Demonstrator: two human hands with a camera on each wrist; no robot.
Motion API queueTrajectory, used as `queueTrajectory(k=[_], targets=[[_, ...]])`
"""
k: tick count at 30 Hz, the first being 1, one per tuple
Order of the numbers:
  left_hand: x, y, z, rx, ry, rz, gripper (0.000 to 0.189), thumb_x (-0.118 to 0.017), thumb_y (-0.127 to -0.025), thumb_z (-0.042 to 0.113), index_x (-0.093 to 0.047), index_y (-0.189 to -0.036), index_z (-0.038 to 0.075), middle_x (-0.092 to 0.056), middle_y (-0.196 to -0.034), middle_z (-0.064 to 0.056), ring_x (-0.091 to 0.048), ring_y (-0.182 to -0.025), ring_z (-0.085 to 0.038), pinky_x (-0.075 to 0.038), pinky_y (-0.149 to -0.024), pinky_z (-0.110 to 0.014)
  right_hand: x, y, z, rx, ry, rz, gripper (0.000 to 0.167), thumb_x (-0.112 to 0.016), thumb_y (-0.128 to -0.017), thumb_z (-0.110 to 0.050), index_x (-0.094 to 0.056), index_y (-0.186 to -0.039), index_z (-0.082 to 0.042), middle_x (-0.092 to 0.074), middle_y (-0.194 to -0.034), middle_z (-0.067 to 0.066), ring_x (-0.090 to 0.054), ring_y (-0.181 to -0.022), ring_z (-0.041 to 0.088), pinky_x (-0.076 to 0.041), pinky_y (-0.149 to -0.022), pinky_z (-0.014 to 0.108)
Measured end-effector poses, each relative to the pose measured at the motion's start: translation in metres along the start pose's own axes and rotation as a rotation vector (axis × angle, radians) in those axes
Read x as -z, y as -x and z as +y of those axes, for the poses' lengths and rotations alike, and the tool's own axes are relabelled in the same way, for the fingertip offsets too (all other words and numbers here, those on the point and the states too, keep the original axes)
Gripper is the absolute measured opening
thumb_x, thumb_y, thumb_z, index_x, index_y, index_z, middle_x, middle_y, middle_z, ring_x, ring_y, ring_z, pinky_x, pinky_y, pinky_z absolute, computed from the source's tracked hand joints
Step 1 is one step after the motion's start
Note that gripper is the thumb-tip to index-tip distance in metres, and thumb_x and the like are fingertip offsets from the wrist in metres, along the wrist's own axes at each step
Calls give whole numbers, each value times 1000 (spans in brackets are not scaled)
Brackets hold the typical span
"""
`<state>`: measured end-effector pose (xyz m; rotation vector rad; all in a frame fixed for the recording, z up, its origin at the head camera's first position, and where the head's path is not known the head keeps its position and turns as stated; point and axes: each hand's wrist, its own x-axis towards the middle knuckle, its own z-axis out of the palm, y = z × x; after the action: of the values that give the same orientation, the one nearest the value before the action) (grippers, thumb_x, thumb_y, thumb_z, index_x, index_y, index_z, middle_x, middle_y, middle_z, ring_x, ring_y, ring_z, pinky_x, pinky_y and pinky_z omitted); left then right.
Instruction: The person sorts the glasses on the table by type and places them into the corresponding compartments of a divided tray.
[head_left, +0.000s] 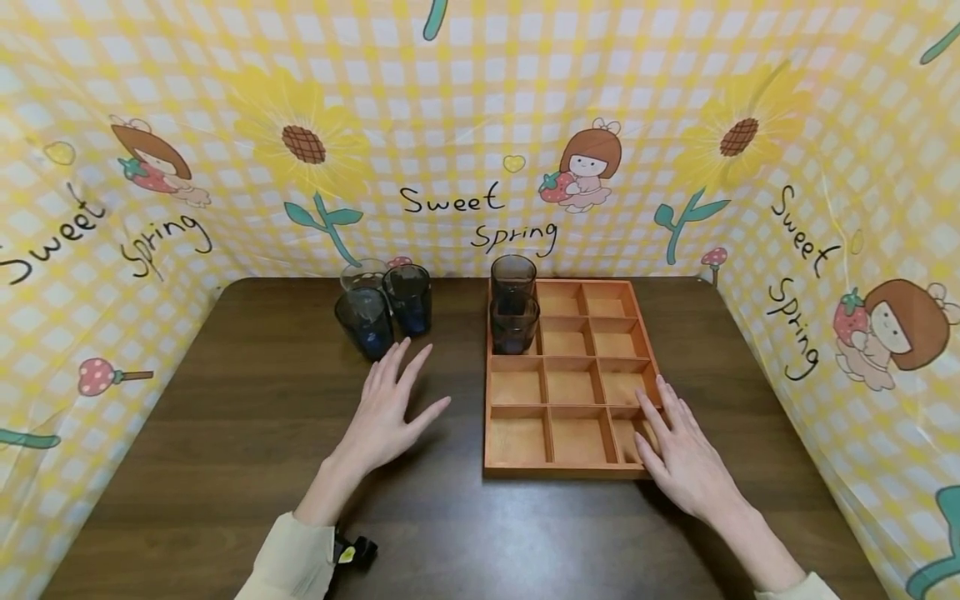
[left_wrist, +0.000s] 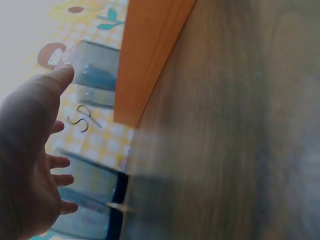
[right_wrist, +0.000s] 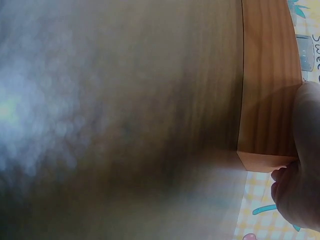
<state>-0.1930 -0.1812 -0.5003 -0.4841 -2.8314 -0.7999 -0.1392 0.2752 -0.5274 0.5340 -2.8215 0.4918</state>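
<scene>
My left hand is spread with fingers extended, its fingertips near a dark blue tumbler at the left; whether they touch it I cannot tell. Close to that tumbler are another dark tumbler and, partly hidden behind, a clearer glass. My right hand rests at the right front corner of an orange-brown wooden compartment tray, some fingers over the rim and others along the outer side. Two dark tumblers stand in the tray's left column: one in the rearmost compartment, one just in front.
The dark wood table carries everything. A yellow checked cloth with printed flowers and figures walls it at the back and sides. A black strap with a small device sits at the left wrist.
</scene>
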Motion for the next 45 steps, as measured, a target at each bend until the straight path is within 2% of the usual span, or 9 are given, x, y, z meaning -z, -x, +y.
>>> queueTrajectory(k=[5, 10, 14, 21, 26, 33, 37, 41, 45], targets=[[15, 7, -11, 51, -4, 26, 86, -72, -105, 51, -30, -175, 25, -21, -183, -19, -18, -170, -45, -17, -133, -75, 1, 1, 2, 1, 10, 9, 68, -64, -109, -24, -40, -169, -3, -26, -178, 33, -31, -163, 53, 9, -137, 21], [29, 14, -27, 122, 36, 66, 81, -69, -108, 46, -32, -174, 20, -28, -179, -23, -22, -167, -49, -20, -130, -77, 2, 0, 1, 4, 7, 12, 67, -64, -108, -24, -41, -169, -4, -27, -178, 33, -30, -164, 53, 5, -140, 27], [38, 19, -36, 147, 55, 111, 78, -69, -108, 43, -34, -173, 16, -33, -174, -28, -27, -163, -53, -24, -126, -79, 3, -1, 0, 1, 8, 12, 67, -64, -108, -24, -42, -168, -4, -27, -178, 32, -31, -163, 53, 2, -141, 30], [42, 25, -50, 186, -28, 194, 74, -68, -109, 41, -39, -169, 8, -41, -168, -31, -33, -157, -55, -23, -126, -79, 0, 2, 1, 3, 11, 5, 66, -63, -109, -25, -41, -168, -2, -26, -177, 34, -28, -165, 51, 1, -142, 32], [45, 24, -61, 242, -36, 182, 77, -65, -110, 44, -36, -170, 4, -38, -168, -36, -31, -157, -58, -22, -127, -79, -1, 2, 1, 7, 9, 8, 66, -63, -110, -24, -42, -168, -2, -27, -177, 34, -29, -165, 52, 5, -140, 28], [55, 16, -83, 329, 205, 110, 87, -61, -112, 47, -19, -175, 5, -24, -178, -33, -21, -164, -57, -24, -129, -77, -2, 1, -1, 10, 14, 9, 66, -63, -110, -24, -41, -168, -3, -27, -177, 33, -30, -164, 52, 4, -140, 27], [57, 12, -91, 388, 275, 97, 92, -62, -111, 50, -15, -177, 7, -19, -180, -30, -19, -167, -54, -22, -131, -75, -3, 1, -1, 3, 13, -1, 66, -62, -110, -25, -41, -169, -3, -26, -178, 33, -29, -164, 52, 3, -140, 27], [55, 7, -95, 425, 368, 112, 94, -66, -109, 47, -14, -177, 10, -25, -178, -32, -27, -165, -53, -26, -132, -71, -2, 0, -1, 1, 13, 1, 66, -63, -110, -24, -41, -168, -3, -26, -178, 33, -31, -163, 53, 2, -141, 29], [51, -1, -96, 452, 563, 156, 96, -73, -107, 33, -12, -178, 15, -27, -177, -31, -30, -166, -48, -25, -136, -62, -1, 0, 0, 1, 14, 1, 66, -63, -110, -24, -41, -168, -3, -26, -178, 33, -31, -162, 54, 4, -139, 26]])
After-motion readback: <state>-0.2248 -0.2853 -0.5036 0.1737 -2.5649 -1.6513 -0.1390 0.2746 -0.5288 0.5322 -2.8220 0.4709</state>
